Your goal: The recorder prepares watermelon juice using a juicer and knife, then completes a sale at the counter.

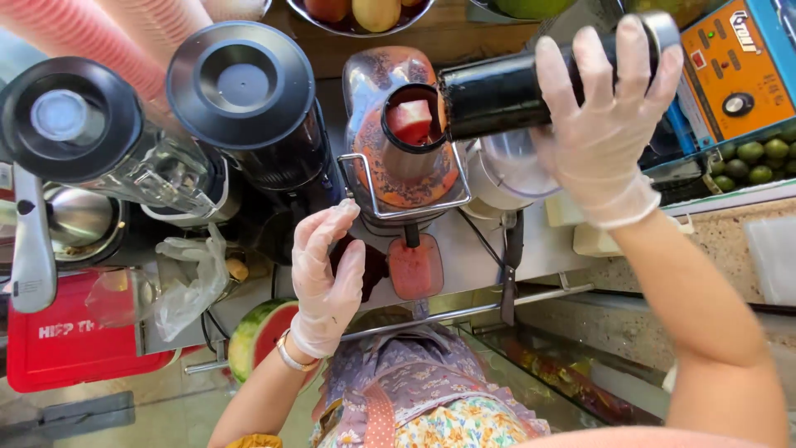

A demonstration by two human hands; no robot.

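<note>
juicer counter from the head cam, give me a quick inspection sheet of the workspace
surface: pale counter, crowded with machines.
job's things: juicer with red fruit pieces in its feed chute; black pusher held tilted at the chute mouth; cup of red juice under the spout.
clutter: two blender jugs with black lids, crumpled clear plastic bag, cut watermelon, red box.
grippers: right hand, gloved, wrapped around the pusher; left hand, gloved, open, in front of the juicer base.
cables: dark cord running across the counter beside the juicer.
surroundings: orange and blue machine, green limes, bowl of fruit behind.
</note>
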